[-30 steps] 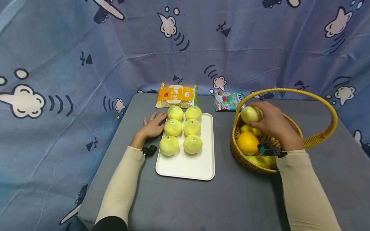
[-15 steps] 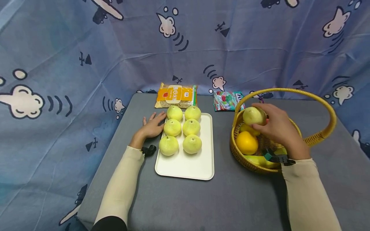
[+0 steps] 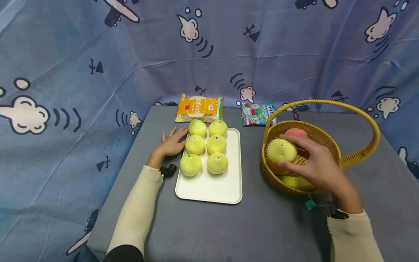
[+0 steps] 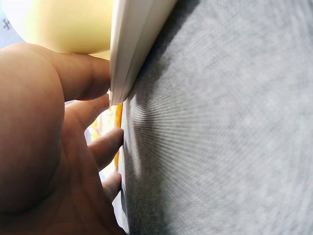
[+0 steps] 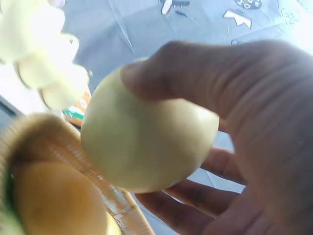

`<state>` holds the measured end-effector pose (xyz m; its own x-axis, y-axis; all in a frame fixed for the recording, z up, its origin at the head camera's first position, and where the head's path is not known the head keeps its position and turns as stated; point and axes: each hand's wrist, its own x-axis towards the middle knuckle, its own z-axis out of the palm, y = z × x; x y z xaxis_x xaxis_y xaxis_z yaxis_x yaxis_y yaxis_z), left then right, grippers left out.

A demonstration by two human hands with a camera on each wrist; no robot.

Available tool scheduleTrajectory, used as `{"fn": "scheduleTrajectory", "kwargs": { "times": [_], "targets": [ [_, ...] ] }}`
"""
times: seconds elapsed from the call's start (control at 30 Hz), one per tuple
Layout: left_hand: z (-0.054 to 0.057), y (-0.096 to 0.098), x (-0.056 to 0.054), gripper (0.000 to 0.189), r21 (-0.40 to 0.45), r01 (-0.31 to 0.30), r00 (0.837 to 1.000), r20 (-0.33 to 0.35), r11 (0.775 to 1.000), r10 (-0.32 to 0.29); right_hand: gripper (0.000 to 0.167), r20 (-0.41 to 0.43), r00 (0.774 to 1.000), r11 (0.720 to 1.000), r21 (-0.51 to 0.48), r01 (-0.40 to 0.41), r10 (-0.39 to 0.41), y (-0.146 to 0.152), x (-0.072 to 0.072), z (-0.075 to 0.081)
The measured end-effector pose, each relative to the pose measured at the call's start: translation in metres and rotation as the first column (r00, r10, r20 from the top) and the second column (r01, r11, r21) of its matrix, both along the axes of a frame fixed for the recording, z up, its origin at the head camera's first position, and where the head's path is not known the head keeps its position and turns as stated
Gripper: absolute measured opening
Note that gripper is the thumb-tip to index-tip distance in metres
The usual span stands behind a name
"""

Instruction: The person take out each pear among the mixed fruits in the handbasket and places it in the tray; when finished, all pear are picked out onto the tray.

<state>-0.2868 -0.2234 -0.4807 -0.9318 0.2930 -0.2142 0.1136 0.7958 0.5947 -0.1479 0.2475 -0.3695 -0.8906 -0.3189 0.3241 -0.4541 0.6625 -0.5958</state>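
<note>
The pale pear [image 3: 282, 150] is the carried piece; going left to right: the left hand [image 3: 172, 142] lies flat on the grey table [image 3: 183, 225], fingers straight against the white tray [image 3: 226, 189] with its six pears; the right hand [image 3: 315, 163] grips the fruit above the wicker basket [image 3: 340, 160]. Judged mid-transfer; next calls for leftward carry to the tray's bare near part.

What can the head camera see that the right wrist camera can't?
Only the head view shows the white tray with six pale fruits on it, the left hand flat beside it, and two snack packets at the back. Only the right wrist view shows the fingers curled round the fruit close up. Both show the right hand holding a pale yellow fruit over the basket.
</note>
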Motion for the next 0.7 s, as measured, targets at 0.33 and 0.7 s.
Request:
{"fn": "scheduleTrajectory", "kwargs": {
  "times": [0.33, 0.7],
  "targets": [
    [0.001, 0.0, 0.001, 0.064, -0.002, 0.005, 1.0, -0.009, 1.0, -0.005, 0.076, 0.083, 0.979, 0.975, -0.138, -0.173, 0.186, -0.032, 0.016, -0.014],
    [-0.005, -0.001, -0.002, 0.065, 0.027, 0.009, 1.0, -0.011, 1.0, -0.008, 0.075, 0.226, 0.91, 0.933, -0.185, -0.309, 0.347, -0.088, 0.016, -0.034]
  ]
}}
